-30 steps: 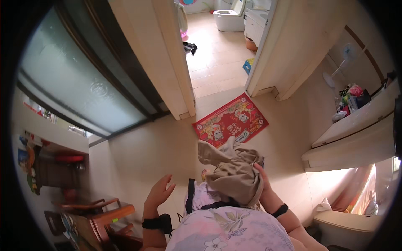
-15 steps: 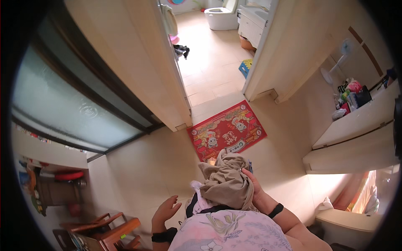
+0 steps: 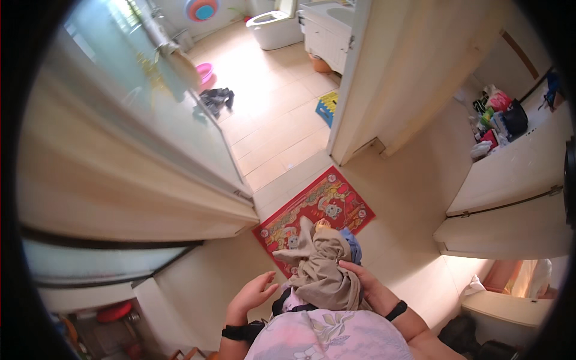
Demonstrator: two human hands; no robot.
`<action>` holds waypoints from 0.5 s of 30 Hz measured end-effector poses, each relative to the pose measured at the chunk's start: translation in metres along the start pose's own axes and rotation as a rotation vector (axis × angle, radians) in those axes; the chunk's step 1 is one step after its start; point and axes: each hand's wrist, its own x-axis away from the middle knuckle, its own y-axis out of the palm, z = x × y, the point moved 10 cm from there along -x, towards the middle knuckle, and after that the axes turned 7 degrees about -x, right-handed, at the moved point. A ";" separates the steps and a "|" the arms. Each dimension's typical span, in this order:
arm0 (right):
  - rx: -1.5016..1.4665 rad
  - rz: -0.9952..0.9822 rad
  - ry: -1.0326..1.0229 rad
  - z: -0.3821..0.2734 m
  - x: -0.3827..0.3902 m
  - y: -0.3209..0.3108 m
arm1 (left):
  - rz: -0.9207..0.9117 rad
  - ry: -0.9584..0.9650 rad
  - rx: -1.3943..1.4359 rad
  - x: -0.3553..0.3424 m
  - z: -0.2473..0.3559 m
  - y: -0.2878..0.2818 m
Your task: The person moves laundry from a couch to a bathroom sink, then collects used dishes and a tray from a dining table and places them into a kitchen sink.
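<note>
A bundle of clothes is held against my front, with a crumpled beige garment (image 3: 327, 273) on top. Blue cloth (image 3: 353, 245) shows at its far right side, and pink and black fabric sticks out at the near left. My right hand (image 3: 367, 287) grips the bundle from the right, thumb laid over the beige cloth; its other fingers are mostly hidden. My left hand (image 3: 255, 293) is apart from the bundle, to its left, holding nothing, with fingers stretched out. Past the bundle, a red patterned doormat (image 3: 345, 195) lies on the floor before a doorway, and a bare foot (image 3: 323, 223) shows on it.
Through the doorway, dark clothing (image 3: 217, 101) lies on the tiles near a pink basin (image 3: 205, 72). A blue and yellow stool (image 3: 327, 107) stands by the right jamb (image 3: 348, 102). Farther back are a toilet (image 3: 273, 35) and a vanity cabinet (image 3: 324, 37). A cluttered white cabinet (image 3: 510, 180) stands right.
I have come nearer to the doorway and mat, and the view has turned to the right. More of the blue cloth shows. My right hand keeps its hold; my left stays free.
</note>
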 end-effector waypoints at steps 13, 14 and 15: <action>0.366 -0.249 -0.310 -0.264 -0.067 0.214 | -0.162 0.265 0.636 -0.182 0.127 -0.161; 0.378 -0.261 -0.313 -0.278 -0.080 0.231 | -0.150 0.275 0.632 -0.194 0.130 -0.182; 0.714 -0.245 -0.378 -0.293 -0.091 0.252 | -0.173 0.312 0.786 -0.205 0.138 -0.203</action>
